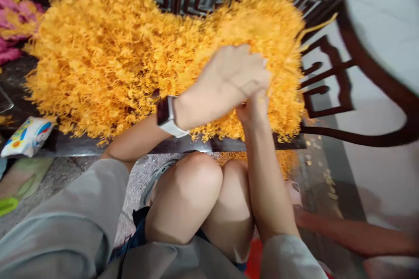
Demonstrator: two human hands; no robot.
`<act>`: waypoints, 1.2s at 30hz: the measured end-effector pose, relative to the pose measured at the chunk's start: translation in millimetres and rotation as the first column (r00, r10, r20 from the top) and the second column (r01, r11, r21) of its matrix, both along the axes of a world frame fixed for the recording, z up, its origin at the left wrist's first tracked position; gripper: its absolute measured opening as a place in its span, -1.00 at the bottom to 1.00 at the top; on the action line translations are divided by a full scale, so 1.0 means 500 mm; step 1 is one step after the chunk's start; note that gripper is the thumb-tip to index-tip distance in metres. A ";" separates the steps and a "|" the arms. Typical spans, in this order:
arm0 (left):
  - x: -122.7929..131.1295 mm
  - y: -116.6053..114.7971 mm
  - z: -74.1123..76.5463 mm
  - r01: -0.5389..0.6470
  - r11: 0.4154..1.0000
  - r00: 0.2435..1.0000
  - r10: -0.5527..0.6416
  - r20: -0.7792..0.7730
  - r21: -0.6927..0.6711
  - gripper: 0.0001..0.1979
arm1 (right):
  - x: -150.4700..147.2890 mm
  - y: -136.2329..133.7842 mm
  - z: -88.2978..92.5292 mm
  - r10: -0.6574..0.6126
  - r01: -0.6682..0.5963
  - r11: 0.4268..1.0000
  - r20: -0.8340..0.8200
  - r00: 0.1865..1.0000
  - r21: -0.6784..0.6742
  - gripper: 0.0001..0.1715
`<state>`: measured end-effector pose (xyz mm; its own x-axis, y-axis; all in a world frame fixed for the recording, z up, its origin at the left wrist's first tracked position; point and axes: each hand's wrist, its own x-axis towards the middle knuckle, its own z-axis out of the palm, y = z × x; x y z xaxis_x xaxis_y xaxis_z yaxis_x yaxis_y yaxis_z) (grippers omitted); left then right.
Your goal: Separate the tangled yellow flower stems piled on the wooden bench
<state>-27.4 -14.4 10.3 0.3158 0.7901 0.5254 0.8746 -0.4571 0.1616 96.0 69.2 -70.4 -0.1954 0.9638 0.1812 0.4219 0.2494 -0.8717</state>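
A large heap of yellow-orange stringy pieces (108, 52) covers most of the dark wooden bench (124, 144). My left hand (235, 72), with a watch (168, 115) on its wrist, reaches across the right part of the heap, its back toward me. My right hand (257, 100) is just below it and partly covered by it; the two hands touch or overlap. The fingers of both are blurred or hidden, and anything between them cannot be made out.
A white packet (29, 136) lies on the bench's left edge near pink pieces (16, 22). A carved armrest (369, 69) stands at right. Another person's arm (353, 233) is at lower right. Yellow bits (330, 178) dot the floor.
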 end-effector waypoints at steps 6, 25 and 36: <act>-0.046 0.028 -0.004 -0.054 0.998 0.998 0.055 0.033 -0.025 -0.65 | 0.001 -0.038 0.071 -0.141 -0.041 0.949 -0.540 0.830 -0.312 -0.25; -0.176 0.055 0.043 -0.321 0.929 0.641 0.068 0.764 0.187 -0.84 | 0.019 0.009 0.029 0.003 -0.011 1.000 -0.435 0.900 -0.016 -0.37; -0.091 0.074 0.016 -0.037 0.999 0.677 0.029 0.736 -0.006 -0.71 | 0.035 -0.012 0.054 0.008 0.022 0.998 -0.514 0.858 0.052 -0.29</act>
